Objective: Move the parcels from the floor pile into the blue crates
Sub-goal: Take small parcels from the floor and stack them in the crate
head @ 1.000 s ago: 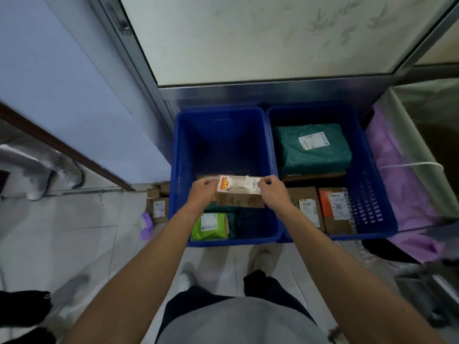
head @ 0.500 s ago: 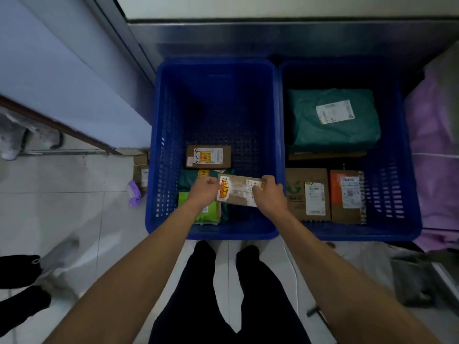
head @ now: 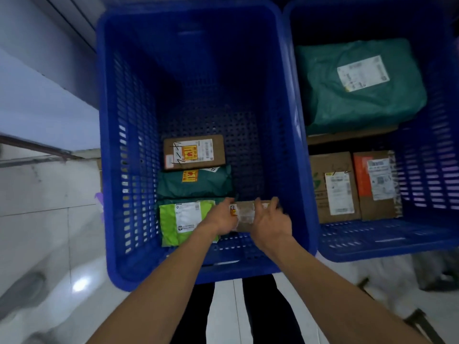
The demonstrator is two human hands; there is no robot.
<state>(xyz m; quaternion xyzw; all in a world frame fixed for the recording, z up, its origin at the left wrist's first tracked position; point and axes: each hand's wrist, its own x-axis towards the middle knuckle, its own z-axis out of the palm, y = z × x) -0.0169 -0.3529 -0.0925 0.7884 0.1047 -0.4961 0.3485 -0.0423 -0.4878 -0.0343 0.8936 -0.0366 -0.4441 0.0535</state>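
Parcels are sitting in both blue crates, and one small cardboard box [head: 244, 216] is being held low inside the left crate [head: 104, 145], at about 5 o'clock on its floor, close to the near wall.

At the far left, pale floor tiles [head: 37, 214] are showing, and a purple scrap [head: 99, 202] is lying against the crate's outer wall at 9 o'clock. Inside, three parcels are lining the left side. A lime-green bag [head: 171, 227] is lying at 7 o'clock, and a dark green bag [head: 196, 184] is touching it on its 12 o'clock side. A brown labelled box [head: 193, 151] is lying just beyond that.

The left hand [head: 219, 219] is gripping the small cardboard box by its left end, fingers curling round the edge, and is overlapping the lime-green bag's right side. The right hand [head: 272, 224] is gripping the right end, fingers hooking over the far edge. Whether the box is resting on the crate floor I cannot tell.

In the right crate [head: 372, 252], a large green bag [head: 360, 100] is lying at 12 o'clock. A brown carton [head: 332, 187] and an orange-patched carton [head: 375, 184] are sitting side by side at 6 o'clock.
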